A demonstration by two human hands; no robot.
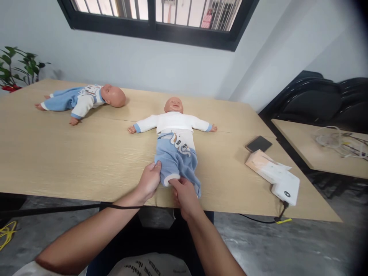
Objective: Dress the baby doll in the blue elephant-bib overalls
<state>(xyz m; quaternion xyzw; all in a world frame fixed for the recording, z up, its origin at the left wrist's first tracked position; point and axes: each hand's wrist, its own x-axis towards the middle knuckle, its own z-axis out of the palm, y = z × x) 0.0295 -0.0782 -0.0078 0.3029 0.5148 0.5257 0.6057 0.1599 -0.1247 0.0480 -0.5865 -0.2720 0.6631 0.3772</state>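
Doll (pixel 174 122) lies lengthwise, head away, trousers (pixel 169 155) nearest, left hand (pixel 150 179) pinching their side, right hand (pixel 187 196) curled at cuff (pixel 168 180), hold unclear.

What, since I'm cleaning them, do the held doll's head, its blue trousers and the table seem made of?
Doll's head: probably vinyl or similar plastic, smooth and slightly glossy, from highlights. Blue trousers: apparently soft, matte fabric, bunching in folds. Table: wood or wood-look laminate, low-sheen, with fine grain streaks.
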